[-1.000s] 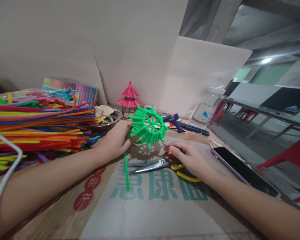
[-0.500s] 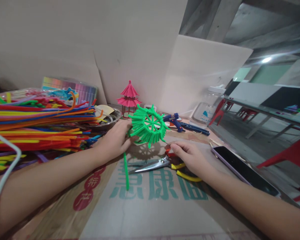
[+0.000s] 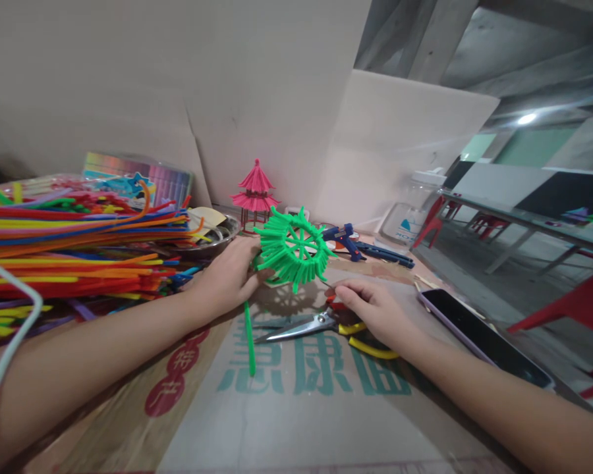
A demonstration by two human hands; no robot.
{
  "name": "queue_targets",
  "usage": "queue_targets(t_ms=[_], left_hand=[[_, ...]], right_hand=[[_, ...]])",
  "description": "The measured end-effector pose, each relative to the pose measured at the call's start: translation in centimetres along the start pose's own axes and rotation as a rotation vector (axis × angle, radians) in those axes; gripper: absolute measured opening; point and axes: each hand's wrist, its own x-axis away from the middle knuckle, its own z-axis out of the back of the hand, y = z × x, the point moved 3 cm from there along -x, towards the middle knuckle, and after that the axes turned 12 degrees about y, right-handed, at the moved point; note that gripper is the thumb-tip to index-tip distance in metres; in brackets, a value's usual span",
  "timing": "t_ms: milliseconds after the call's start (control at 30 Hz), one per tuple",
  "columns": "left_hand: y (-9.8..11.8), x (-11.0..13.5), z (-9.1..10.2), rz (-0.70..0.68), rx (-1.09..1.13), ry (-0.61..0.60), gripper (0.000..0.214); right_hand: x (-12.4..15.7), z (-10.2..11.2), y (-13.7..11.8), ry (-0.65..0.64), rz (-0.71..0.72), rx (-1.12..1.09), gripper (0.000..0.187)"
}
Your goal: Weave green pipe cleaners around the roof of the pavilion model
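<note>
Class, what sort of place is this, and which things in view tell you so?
Probably a craft workspace: bundles of pipe cleaners are heaped at the left, a glue gun lies behind the green frame, and scissors lie by the right hand.

The left hand (image 3: 230, 271) holds a fringed green pipe-cleaner wheel (image 3: 302, 245); the right hand (image 3: 373, 304) pinches a thin strand (image 3: 330, 285) above open-bladed scissors (image 3: 301, 327). Behind stands a pink pipe-cleaner pagoda (image 3: 255, 203).
</note>
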Motion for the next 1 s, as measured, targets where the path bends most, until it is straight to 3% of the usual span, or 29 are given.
queue_targets(t_ms=[100, 267, 467, 1000], left_hand=[[0.00, -0.03, -0.02, -0.002, -0.013, -0.003, 0.022], [-0.14, 0.05, -0.10, -0.004, -0.015, -0.017, 0.026], [-0.35, 0.28, -0.19, -0.015, -0.025, -0.029, 0.029], [-0.42, 0.35, -0.31, -0.040, -0.034, -0.016, 0.027]], right_hand=[[0.01, 0.01, -0.23, -0.006, 0.016, 0.000, 0.034], [0.01, -0.08, 0.21, -0.023, -0.095, -0.091, 0.034], [0.13, -0.24, 0.29, -0.040, -0.131, -0.128, 0.030], [0.03, -0.20, 0.61, -0.041, -0.078, -0.060, 0.030]])
